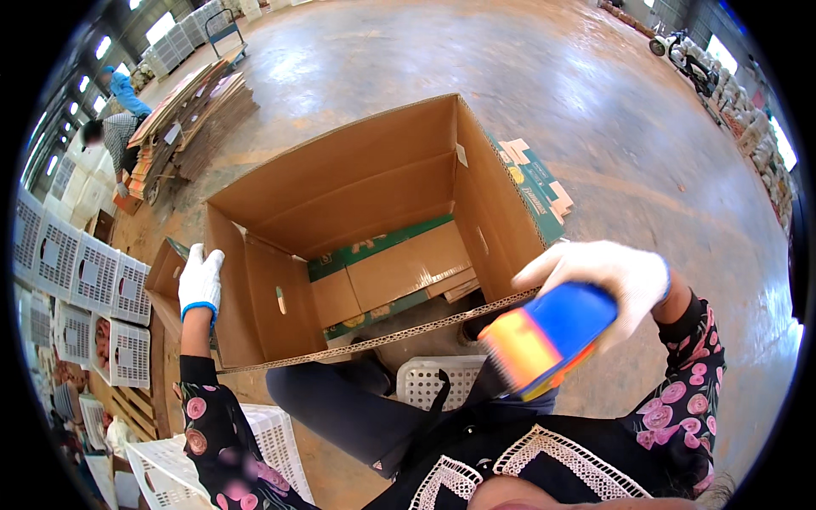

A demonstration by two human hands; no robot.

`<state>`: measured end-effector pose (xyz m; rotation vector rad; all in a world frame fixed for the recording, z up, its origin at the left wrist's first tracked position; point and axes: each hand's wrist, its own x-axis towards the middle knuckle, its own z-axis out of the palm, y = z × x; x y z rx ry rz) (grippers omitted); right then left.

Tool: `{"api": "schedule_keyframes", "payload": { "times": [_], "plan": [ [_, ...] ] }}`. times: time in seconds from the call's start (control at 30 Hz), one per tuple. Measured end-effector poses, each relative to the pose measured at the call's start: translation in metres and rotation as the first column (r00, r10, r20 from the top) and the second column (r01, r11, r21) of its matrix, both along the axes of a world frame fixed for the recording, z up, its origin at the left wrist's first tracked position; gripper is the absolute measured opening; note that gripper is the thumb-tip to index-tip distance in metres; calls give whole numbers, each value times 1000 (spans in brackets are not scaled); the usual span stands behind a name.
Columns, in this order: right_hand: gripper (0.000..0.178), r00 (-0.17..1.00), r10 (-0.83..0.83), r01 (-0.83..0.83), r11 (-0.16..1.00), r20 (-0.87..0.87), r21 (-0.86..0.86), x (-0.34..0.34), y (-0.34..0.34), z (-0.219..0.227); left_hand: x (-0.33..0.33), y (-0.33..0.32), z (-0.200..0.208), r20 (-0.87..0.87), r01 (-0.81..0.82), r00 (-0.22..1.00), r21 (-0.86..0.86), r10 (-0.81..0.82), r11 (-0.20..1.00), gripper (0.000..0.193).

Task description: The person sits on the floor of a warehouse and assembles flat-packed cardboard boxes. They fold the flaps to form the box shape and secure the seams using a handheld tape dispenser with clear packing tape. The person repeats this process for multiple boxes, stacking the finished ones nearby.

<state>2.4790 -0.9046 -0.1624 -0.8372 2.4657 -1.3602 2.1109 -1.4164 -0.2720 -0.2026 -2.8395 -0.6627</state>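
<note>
A large brown cardboard box [340, 191] stands in front of my legs with its top side facing me, its walls upright. Through its inside show brown and green printed cardboard pieces [408, 263]; whether these are its bottom or lie beneath it, I cannot tell. My left hand [201, 279], in a white glove with a blue cuff, grips the box's left wall. In my gloved right hand [608, 276] is a blue and orange tape dispenser [552, 336] with a toothed edge, blurred, held above the box's near right corner.
Flattened green printed cardboard [534, 187] lies beyond the box's right side. A white perforated plastic stool [433, 382] is beneath me. White crates [93, 272] are stacked at left. Two people work by a cardboard stack [183, 119], and a blue trolley [226, 34] stands farther back.
</note>
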Motion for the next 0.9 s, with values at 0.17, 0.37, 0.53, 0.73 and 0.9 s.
{"api": "schedule_keyframes", "payload": {
  "times": [0.17, 0.37, 0.53, 0.73, 0.9],
  "plan": [
    [118, 817, -521, 577, 729, 247, -369, 16, 69, 33, 20, 33, 22, 92, 2, 996, 33, -5, 999, 54],
    [94, 697, -717, 710, 687, 12, -156, -35, 110, 58, 17, 57, 15, 100, 78, 992, -1, -78, 997, 52],
    [72, 807, -589, 587, 808, 52, 40, -126, 60, 39, 41, 51, 33, 531, 314, 715, 338, -455, 887, 50],
    [69, 917, -399, 287, 674, 9, 680, -195, -26, 1, 47, 43, 39, 781, 768, 300, 143, -548, 625, 59],
    [64, 846, -523, 297, 625, 105, 722, -225, -31, 3, 96, 15, 116, 711, 518, 477, 247, -516, 819, 56]
  ]
}}
